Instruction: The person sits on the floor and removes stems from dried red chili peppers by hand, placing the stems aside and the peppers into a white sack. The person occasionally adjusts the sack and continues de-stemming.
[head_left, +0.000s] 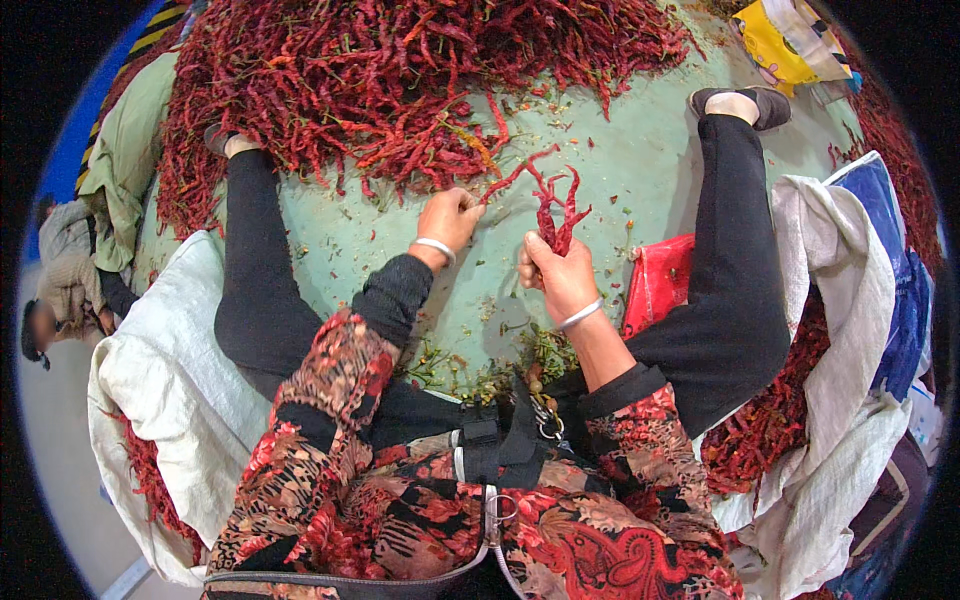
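Between my legs lies a green floor sheet (555, 135), with a large heap of red chili peppers (375, 90) on its far side. My left hand (448, 225) is at the near edge of the heap, its fingertips pinched at the end of a long red chili pepper (517, 174) that slants up to the right. My right hand (559, 274), to the right and nearer my body, is closed around several wrinkled red chili peppers (559, 214) whose tips point away from me. Green stems (551, 352) lie in small piles just before my lap.
An open white woven sack (180, 352) with chilies stands at my left, another white woven sack (840, 232) with chilies at my right. A red plastic bag (660, 277) lies by my right leg. A yellow bag (791, 45) is at the far right. Another person (71, 277) is at far left.
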